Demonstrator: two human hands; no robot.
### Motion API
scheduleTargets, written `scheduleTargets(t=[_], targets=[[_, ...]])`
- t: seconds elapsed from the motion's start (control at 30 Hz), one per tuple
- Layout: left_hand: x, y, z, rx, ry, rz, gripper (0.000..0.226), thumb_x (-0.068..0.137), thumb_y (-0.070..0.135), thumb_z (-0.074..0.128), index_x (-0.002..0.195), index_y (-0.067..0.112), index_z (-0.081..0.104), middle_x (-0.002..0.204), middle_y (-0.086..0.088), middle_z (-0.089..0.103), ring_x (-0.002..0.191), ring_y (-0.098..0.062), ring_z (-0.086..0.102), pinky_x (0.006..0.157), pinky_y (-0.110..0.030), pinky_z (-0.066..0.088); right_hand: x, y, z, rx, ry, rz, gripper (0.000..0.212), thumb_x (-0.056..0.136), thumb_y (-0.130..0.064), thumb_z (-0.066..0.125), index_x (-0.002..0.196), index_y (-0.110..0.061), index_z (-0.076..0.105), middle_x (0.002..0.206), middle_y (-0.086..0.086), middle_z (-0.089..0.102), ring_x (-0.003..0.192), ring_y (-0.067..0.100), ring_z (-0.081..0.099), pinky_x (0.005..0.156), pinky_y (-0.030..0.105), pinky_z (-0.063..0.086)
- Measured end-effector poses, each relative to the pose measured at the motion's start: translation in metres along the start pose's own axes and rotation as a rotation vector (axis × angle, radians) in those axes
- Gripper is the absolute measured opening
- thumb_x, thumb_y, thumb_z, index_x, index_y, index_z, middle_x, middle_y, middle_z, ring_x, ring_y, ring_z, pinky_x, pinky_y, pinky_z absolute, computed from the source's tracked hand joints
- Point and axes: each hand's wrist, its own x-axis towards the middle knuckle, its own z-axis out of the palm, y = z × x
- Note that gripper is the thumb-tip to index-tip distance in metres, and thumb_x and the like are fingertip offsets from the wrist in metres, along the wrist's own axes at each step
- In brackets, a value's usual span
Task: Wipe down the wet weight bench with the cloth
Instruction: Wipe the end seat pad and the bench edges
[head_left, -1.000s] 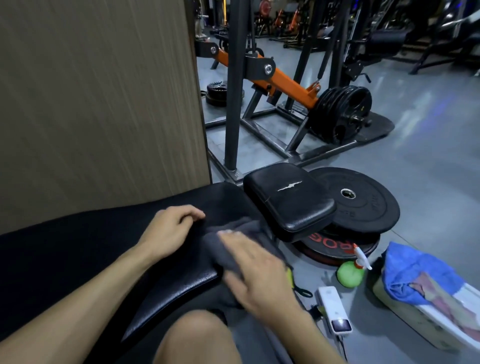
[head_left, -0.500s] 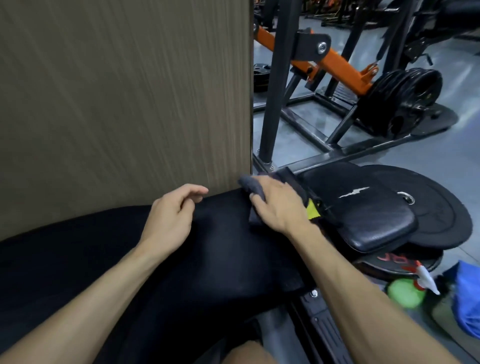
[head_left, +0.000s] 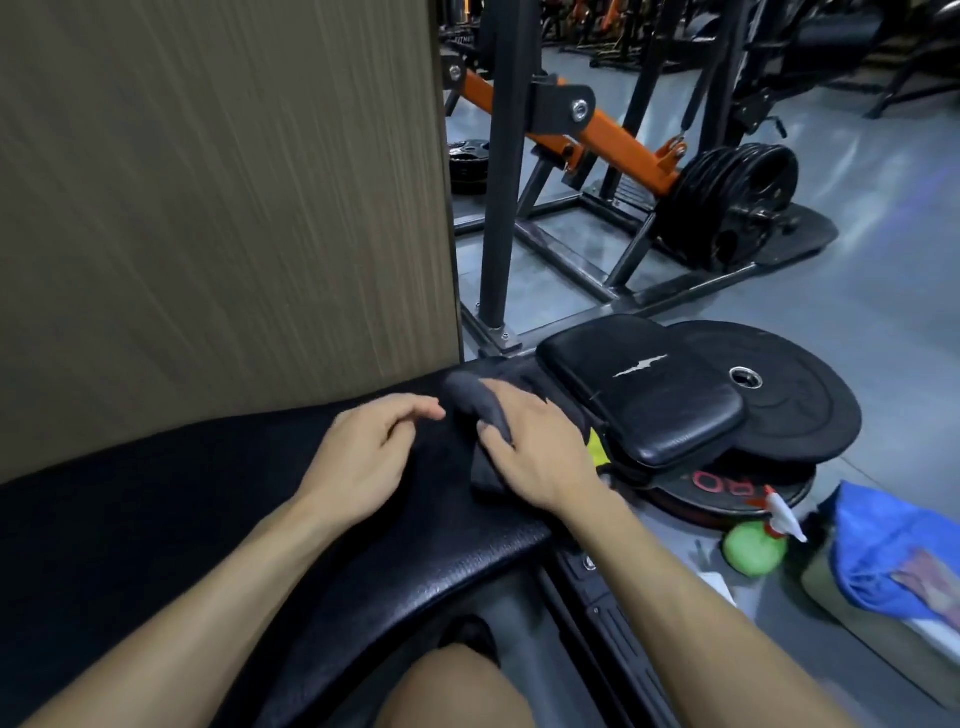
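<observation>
The long black padded weight bench (head_left: 218, 499) runs from the lower left toward the centre. A dark grey cloth (head_left: 480, 410) lies bunched on its far end. My right hand (head_left: 540, 447) presses down on the cloth and grips it, fingers curled over the fabric. Just left of the cloth, my left hand (head_left: 363, 457) rests on the pad with loosely curled fingers, holding nothing. A smaller black seat pad (head_left: 644, 395) with a white logo sits just right of the cloth.
A wood-grain panel (head_left: 223, 208) rises right behind the bench. Black weight plates (head_left: 800, 410) lie stacked on the floor at right, beside a green spray bottle (head_left: 753, 545) and a box with a blue cloth (head_left: 893, 556). A black-and-orange machine frame (head_left: 597, 130) stands beyond.
My right hand slid the cloth from the near bench edge up to the far end, then back a little toward me. My left hand stayed on the pad.
</observation>
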Motion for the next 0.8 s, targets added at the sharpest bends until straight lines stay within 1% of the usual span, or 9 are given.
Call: scheduleTargets(t=[0.1,0.17,0.23,0.33,0.4,0.5,0.6,0.7,0.8], targets=[[-0.009,0.008,0.016,0.057,-0.115,0.074,0.04,0.095,0.003,0.05,0.112,0.03,0.073,0.129,0.019,0.064,0.121,0.008,0.053,0.107,-0.011,0.035,-0.051,0.013,-0.013,0.049,0.113,0.048,0.048,0.094,-0.035,0.045,0.142,-0.03,0.044,0.141,-0.01,0.055,0.129,0.014,0.048,0.107,0.037,0.039],[-0.011,0.017,0.028,0.116,-0.196,0.129,0.037,0.096,0.008,0.05,0.115,0.032,0.072,0.134,0.02,0.061,0.127,0.002,0.052,0.11,-0.02,0.036,-0.083,0.018,-0.019,0.176,0.225,0.107,0.049,0.094,-0.03,0.048,0.143,-0.025,0.046,0.142,-0.008,0.054,0.133,0.011,0.047,0.111,0.036,0.037],[-0.011,0.028,0.041,0.186,-0.276,0.158,0.036,0.098,0.015,0.049,0.119,0.036,0.069,0.138,0.022,0.057,0.13,-0.002,0.05,0.111,-0.026,0.037,-0.119,0.017,-0.014,0.323,0.322,0.184,0.052,0.096,-0.031,0.047,0.147,-0.022,0.043,0.148,-0.009,0.049,0.138,0.006,0.041,0.114,0.029,0.033],[-0.01,0.041,0.053,0.334,-0.336,0.177,0.036,0.1,0.023,0.045,0.124,0.041,0.064,0.142,0.026,0.052,0.133,-0.004,0.047,0.106,-0.027,0.037,-0.156,0.008,0.0,0.538,0.419,0.374,0.053,0.098,-0.036,0.045,0.15,-0.034,0.035,0.148,-0.017,0.047,0.135,-0.002,0.043,0.108,0.022,0.037],[-0.007,0.045,0.056,0.362,-0.35,0.176,0.036,0.1,0.024,0.044,0.125,0.043,0.062,0.143,0.027,0.05,0.136,-0.005,0.045,0.106,-0.029,0.038,-0.155,0.007,0.004,0.586,0.454,0.445,0.052,0.097,-0.038,0.045,0.148,-0.04,0.035,0.144,-0.019,0.051,0.13,-0.002,0.049,0.104,0.025,0.042],[-0.003,0.044,0.057,0.358,-0.355,0.159,0.035,0.1,0.025,0.045,0.124,0.044,0.062,0.142,0.029,0.05,0.135,-0.002,0.045,0.103,-0.029,0.038,-0.136,0.017,-0.002,0.568,0.463,0.517,0.042,0.101,-0.034,0.049,0.142,-0.04,0.041,0.132,-0.013,0.061,0.12,0.006,0.056,0.096,0.027,0.043],[0.0,0.04,0.06,0.316,-0.364,0.139,0.033,0.1,0.026,0.046,0.122,0.045,0.063,0.14,0.031,0.051,0.138,0.003,0.04,0.106,-0.028,0.036,-0.125,0.021,-0.012,0.542,0.447,0.51,0.035,0.101,-0.027,0.052,0.135,-0.037,0.047,0.119,-0.011,0.067,0.109,0.006,0.059,0.089,0.026,0.043],[0.004,0.039,0.064,0.278,-0.392,0.136,0.033,0.101,0.027,0.045,0.121,0.046,0.062,0.14,0.033,0.05,0.139,0.007,0.035,0.106,-0.025,0.034,-0.106,0.028,-0.025,0.423,0.383,0.511,0.032,0.096,-0.031,0.051,0.129,-0.032,0.051,0.115,-0.003,0.069,0.108,0.019,0.061,0.09,0.035,0.045],[0.007,0.045,0.069,0.296,-0.406,0.138,0.033,0.101,0.027,0.044,0.123,0.046,0.06,0.144,0.03,0.048,0.142,0.003,0.033,0.109,-0.031,0.035,-0.079,0.032,-0.041,0.285,0.27,0.538,0.03,0.095,-0.03,0.051,0.124,-0.024,0.054,0.114,0.008,0.069,0.107,0.032,0.059,0.088,0.039,0.043]])
